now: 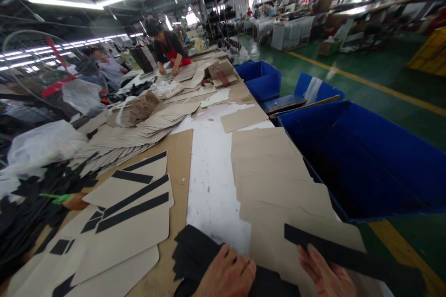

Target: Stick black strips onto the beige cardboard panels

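My right hand (325,271) grips a long black strip (313,241) between thumb and fingers, over the row of overlapping beige boards (278,185). The strip slants down past the table's right edge. My left hand (228,274), fingers curled, presses on a stack of black strips (195,248) at the near edge of the table. Left of it lie beige boards with black strips on them (139,229), spread on a brown sheet (179,167). Part of the black stack is hidden under my left hand.
Blue bins (369,158) stand along the table's right side. Fanned beige boards (128,139), a clear plastic bag (45,146) and loose black strips (31,209) lie on the left. Farther along, a person in a red apron (170,51) works at the same table.
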The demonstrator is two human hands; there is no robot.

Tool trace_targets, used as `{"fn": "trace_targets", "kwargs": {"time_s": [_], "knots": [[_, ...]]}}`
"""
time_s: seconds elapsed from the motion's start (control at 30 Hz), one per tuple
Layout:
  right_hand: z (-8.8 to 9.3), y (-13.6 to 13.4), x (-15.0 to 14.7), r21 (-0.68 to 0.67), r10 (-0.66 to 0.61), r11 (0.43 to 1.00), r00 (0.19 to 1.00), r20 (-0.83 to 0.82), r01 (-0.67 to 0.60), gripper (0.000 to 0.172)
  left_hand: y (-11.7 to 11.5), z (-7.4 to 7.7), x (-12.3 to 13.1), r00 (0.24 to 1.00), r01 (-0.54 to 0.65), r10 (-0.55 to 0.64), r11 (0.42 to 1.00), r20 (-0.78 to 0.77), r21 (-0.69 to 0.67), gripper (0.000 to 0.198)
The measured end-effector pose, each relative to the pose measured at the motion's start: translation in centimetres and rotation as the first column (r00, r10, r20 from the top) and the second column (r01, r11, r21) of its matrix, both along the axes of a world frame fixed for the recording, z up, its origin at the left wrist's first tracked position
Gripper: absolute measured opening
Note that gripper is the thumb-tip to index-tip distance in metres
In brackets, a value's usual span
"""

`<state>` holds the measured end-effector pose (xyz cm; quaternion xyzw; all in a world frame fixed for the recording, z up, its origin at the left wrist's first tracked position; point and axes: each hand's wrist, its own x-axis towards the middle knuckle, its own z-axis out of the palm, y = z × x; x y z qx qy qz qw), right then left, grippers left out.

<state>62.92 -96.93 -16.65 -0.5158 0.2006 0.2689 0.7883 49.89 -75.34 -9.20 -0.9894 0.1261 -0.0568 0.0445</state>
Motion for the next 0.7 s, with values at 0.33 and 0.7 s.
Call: {"fn": "trace_targets", "kwargs": {"time_s": [0.33, 0.7], "knots": [[1.9, 7.4, -0.8, 0.005, 0.008, 1.0, 0.994, -0.106, -0.008, 0.044, 2.9, 2.9, 5.7, 0.949, 0.255, -0.244, 0.967, -0.201, 0.029, 0.029], [2.5, 8.2, -1.1, -0.002, -0.009, 1.0, 0.989, -0.15, 0.009, 0.05, 3.0, 0.3, 7.9, 0.911, 0.31, -0.319, 0.948, -0.262, -0.076, 0.036]]}}
